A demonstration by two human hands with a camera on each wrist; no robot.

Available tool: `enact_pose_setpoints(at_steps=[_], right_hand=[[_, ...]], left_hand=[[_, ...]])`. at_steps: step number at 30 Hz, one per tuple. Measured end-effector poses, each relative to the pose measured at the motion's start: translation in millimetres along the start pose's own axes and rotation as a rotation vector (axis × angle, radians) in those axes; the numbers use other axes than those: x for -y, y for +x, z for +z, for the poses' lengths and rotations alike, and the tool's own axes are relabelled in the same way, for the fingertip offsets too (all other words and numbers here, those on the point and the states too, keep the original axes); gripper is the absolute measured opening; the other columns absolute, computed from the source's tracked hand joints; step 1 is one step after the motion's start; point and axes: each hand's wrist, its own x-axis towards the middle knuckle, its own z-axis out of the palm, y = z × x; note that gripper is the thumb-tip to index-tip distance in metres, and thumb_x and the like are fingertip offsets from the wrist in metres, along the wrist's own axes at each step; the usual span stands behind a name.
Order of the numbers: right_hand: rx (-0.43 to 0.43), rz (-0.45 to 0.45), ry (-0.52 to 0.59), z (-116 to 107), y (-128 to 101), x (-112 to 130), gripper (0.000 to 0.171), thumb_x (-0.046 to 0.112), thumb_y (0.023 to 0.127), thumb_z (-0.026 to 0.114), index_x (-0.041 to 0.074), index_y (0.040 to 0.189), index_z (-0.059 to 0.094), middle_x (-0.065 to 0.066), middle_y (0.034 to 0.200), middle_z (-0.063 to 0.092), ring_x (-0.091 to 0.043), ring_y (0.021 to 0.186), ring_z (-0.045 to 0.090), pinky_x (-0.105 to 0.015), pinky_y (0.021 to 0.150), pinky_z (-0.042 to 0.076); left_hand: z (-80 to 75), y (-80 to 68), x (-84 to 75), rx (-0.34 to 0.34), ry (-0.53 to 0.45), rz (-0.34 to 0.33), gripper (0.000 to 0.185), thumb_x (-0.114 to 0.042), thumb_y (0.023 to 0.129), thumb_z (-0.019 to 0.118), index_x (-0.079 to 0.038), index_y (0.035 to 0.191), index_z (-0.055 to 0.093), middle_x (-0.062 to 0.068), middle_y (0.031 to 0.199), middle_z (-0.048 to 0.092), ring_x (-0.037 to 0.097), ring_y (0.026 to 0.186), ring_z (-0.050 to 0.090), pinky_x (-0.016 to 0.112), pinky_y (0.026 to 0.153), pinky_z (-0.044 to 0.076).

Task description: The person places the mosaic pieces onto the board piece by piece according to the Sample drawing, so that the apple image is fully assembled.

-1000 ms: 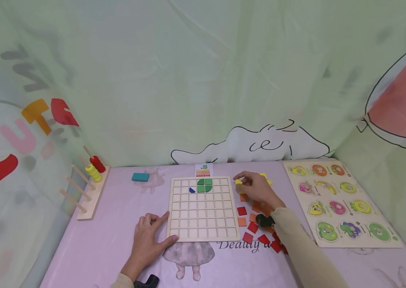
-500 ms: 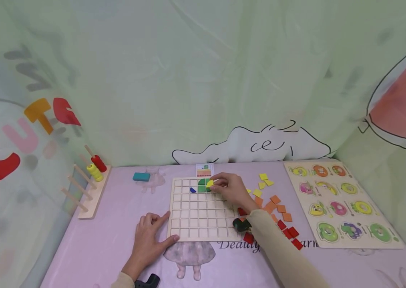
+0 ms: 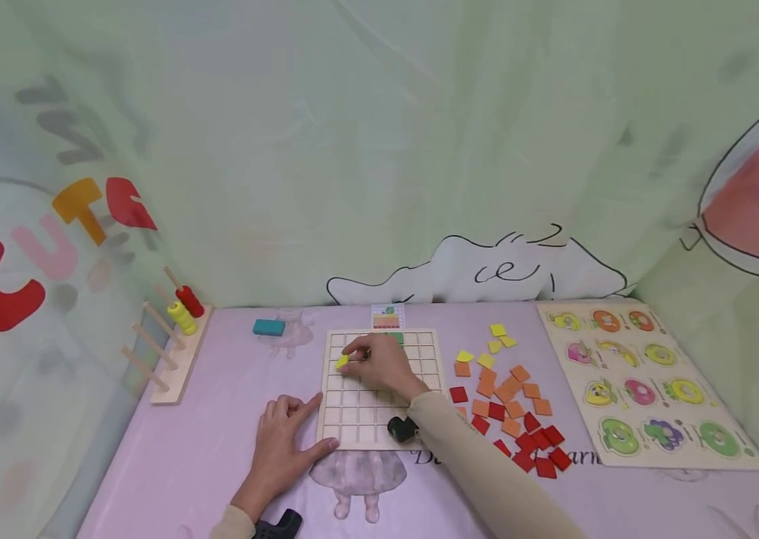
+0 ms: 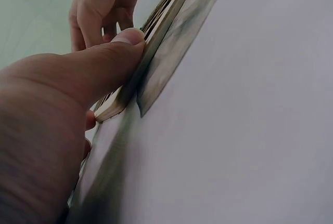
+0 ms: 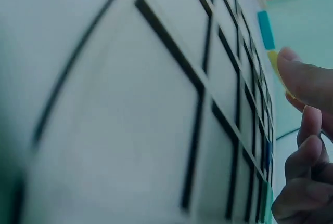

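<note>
A square wooden grid board (image 3: 347,434) lies on the table in the head view. My left hand (image 3: 280,442) rests at its near left corner, thumb on the near edge and forefinger along the left side, both fairly straight. Over the board's upper left part, my right hand (image 3: 382,365) pinches a small yellow tile (image 3: 342,362) between thumb and finger. In the right wrist view the yellow tile (image 5: 273,58) shows above the grid; whether it touches the board I cannot tell. Green tiles (image 3: 396,338) sit in the upper cells, mostly covered by my right hand.
Loose yellow tiles (image 3: 498,330), orange tiles (image 3: 519,373) and red tiles (image 3: 545,468) lie right of the board. A pattern card (image 3: 388,317) is behind it. A fruit puzzle board (image 3: 588,442) stands far right, a peg rack (image 3: 180,374) far left, and a teal block (image 3: 269,327) back left.
My right hand has carried the yellow tile from the loose tiles leftward, past the green tiles, to the board's upper left. My left hand has stayed at the corner.
</note>
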Motion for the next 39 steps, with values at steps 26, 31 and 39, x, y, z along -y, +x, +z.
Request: enact_pose_setpoints(at_steps=[26,31,39], right_hand=[[0.032,-0.010,-0.186,8.6,4.4,10.1,0.019,0.026,0.087,0.088,0.018,0.105,0.086,0.005,0.094,0.078,-0.007,0.079,0.059,-0.025,0.067,0.045],[0.023,-0.036,-0.167,3.1,1.6,9.5,0.024,0.029,0.087,0.087,0.018,0.109,0.086,0.004,0.092,0.073,-0.009,0.081,0.057,-0.028,0.070,0.046],[-0.006,-0.015,-0.182,-32.8,-10.8,-10.9,0.020,0.029,0.091,0.086,0.017,0.107,0.085,0.007,0.083,0.066,-0.012,0.078,0.054,-0.030,0.070,0.044]], left_hand=[[0.4,1.4,-1.5,-0.004,0.009,0.012,0.078,-0.053,0.078,0.089,-0.019,0.144,0.068,0.002,0.111,0.052,0.015,0.098,0.041,0.039,0.086,0.037],[0.1,1.3,-2.6,-0.032,0.009,0.036,0.077,-0.051,0.077,0.089,-0.018,0.143,0.069,0.002,0.110,0.053,0.015,0.096,0.041,0.038,0.085,0.037],[0.5,0.8,-2.4,-0.012,0.012,0.009,0.077,-0.052,0.077,0.089,-0.018,0.143,0.068,0.003,0.111,0.054,0.014,0.097,0.041,0.038,0.085,0.037]])
